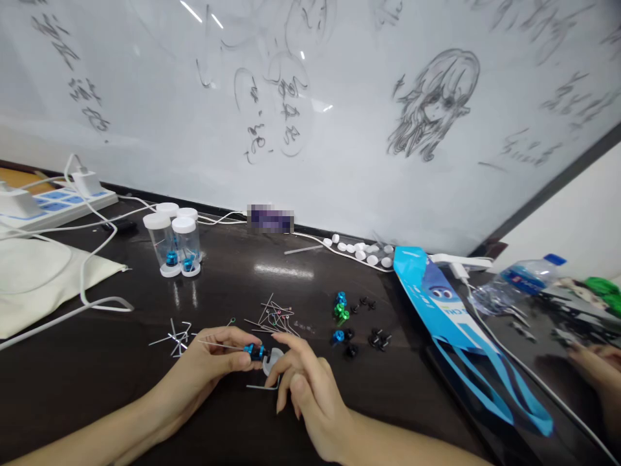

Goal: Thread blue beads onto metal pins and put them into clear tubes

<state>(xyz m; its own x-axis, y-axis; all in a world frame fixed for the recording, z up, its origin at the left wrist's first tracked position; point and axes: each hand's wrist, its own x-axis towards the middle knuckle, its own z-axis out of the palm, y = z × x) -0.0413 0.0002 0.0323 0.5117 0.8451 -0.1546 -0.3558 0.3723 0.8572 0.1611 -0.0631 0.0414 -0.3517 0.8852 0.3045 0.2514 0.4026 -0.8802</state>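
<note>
My left hand (220, 353) pinches a small blue and black metal part (255, 352) with a thin wire sticking out toward the left. Just right of it, my right hand (308, 385) has its fingers apart and bent, close to a round translucent cap (272, 361). An L-shaped hex key (262, 387) lies under the fingers. Behind the hands is a loose pile of thin wires with small coloured rings (276, 317). Several more hex keys (178, 338) lie left of my left hand.
Clear tubes with white lids (183, 225) stand at the back left. Blue and green parts (341, 312) and black pieces (378, 338) lie right of centre, near a blue bag (451, 310). A bottle (531, 275) and another person's hand (594, 356) are at the far right.
</note>
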